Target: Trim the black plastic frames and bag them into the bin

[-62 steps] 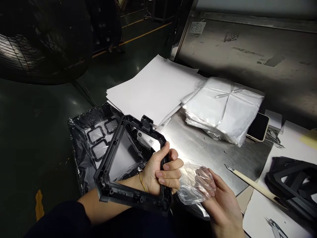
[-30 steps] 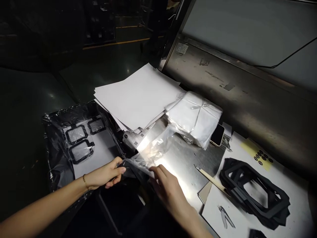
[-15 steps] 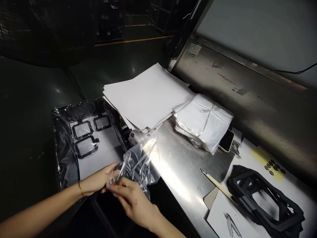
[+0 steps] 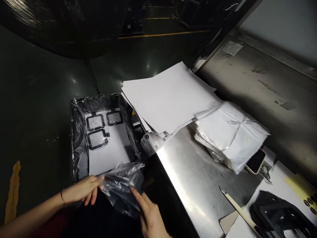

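A crumpled sheet of clear plastic (image 4: 123, 186) hangs over the near end of a dark bin (image 4: 127, 130) lined with similar film. The fingertips of my left hand (image 4: 89, 189) pinch its left edge. My right hand (image 4: 150, 210) holds the plastic at its right side, index finger stretched along it and thumb hidden. Inside the bin lies white paper (image 4: 115, 140). On it, towards the back left, rest three black frames with cut corners: one at the near left (image 4: 97, 138), one behind it (image 4: 95, 122) and one to the right (image 4: 114, 117).
Large white sheets (image 4: 168, 96) overhang the metal table (image 4: 183, 162) beside the bin. A tied, plastic-wrapped stack (image 4: 230, 129) covers part of a phone (image 4: 256, 161). Farther right lie a craft knife (image 4: 237, 206) and black frame-shaped pieces (image 4: 279, 211). Printed labels (image 4: 153, 142) stick out under the sheets.
My hands, earlier close together on the bunched plastic, have moved apart. The plastic is lower and spread across the bin's near end. The view has turned left.
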